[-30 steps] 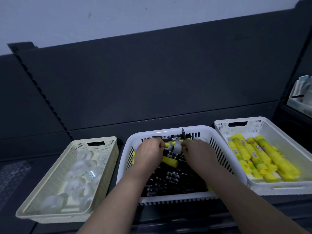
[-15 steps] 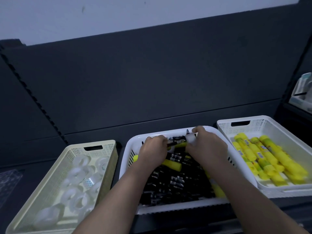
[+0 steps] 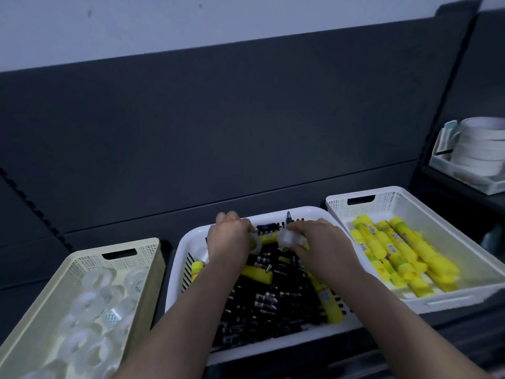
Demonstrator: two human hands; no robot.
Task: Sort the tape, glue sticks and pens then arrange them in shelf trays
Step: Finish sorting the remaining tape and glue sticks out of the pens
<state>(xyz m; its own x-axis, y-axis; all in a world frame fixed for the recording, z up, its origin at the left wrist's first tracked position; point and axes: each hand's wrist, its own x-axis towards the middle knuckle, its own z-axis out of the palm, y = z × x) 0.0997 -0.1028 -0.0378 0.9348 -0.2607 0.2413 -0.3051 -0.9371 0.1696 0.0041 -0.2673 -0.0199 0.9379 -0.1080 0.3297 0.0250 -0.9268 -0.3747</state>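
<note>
Both hands in middle tray | left hand grip and right hand grip each grasping a tape roll | risk: snagged pens spill out

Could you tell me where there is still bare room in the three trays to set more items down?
The right tray has bare floor at its far end, behind the glue sticks. The middle tray is crowded with pens and both hands. The cream tray is nearly full of tape rolls.
</note>
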